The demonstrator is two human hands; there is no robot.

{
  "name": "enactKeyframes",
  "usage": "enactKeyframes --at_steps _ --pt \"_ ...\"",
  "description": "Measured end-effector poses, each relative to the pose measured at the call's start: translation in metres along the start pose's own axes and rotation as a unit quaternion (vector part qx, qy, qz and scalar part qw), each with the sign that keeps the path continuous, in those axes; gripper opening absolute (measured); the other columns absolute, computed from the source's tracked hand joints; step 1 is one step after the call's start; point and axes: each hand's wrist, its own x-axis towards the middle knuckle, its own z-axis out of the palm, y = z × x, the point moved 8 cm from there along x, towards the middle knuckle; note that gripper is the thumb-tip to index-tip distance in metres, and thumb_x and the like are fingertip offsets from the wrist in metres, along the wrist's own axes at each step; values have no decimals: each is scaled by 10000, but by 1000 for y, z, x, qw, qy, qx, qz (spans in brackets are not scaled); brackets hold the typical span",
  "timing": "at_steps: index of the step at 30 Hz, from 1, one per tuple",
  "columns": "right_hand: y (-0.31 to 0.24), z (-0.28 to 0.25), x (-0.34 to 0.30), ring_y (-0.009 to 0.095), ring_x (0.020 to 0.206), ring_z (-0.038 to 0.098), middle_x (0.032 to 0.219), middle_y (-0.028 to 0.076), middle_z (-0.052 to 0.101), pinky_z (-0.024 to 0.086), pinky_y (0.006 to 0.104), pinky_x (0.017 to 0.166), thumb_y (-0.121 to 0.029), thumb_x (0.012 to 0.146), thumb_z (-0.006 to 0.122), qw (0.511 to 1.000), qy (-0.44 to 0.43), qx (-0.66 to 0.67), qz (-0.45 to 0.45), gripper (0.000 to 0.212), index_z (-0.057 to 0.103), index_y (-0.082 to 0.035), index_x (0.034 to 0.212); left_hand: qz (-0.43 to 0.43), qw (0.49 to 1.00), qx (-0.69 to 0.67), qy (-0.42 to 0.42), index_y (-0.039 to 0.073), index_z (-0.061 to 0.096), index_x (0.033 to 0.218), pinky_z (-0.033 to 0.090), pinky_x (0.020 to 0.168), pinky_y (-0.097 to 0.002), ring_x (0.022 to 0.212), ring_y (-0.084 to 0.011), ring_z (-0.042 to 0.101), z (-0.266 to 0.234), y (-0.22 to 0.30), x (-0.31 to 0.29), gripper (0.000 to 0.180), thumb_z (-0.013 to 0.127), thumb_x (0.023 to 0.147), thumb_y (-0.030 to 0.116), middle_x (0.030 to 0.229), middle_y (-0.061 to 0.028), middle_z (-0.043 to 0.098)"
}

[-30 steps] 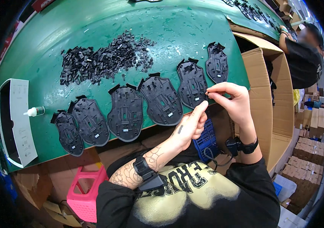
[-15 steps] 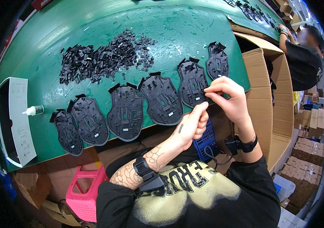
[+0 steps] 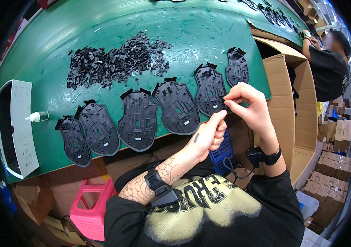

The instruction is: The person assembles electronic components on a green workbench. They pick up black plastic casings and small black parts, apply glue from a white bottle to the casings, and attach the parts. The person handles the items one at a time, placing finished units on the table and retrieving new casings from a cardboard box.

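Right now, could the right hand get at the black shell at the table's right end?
Likely yes: the right hand is close to the black shell, and nothing else seems to cover it; the pinched fingers may need opening.

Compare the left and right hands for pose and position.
The left hand is curled with its thumb extended; the right hand brings thumb and forefinger together in a pinch. The left hand sits lower in the picture; the right hand sits higher. Both wear a black strap; whether either holds something is unclear.

open gap between pile (image 3: 116, 61) and shells (image 3: 137, 119)
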Motion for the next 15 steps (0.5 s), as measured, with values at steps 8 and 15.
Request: enactKeyframes --at_steps 8,15 --pt "-16 7 10 161 685 593 756 80 559 483 269 617 7 783 660 996 -52 -77 -1 86 581 11 817 -4 1000 -1 -2 170 362 663 112 378 -198 438 -22 170 -1 -1 1 437 465 961 472 576 98 234" --pt "-37 9 26 274 707 603 771 119 575 487 356 641 -46 738 690 975 -120 -179 -58 126 588 -5 798 -11 998 45 -39 170 340 659 121 379 -193 443 -18 162 -1 0 1 431 480 975 427 576 99 234"
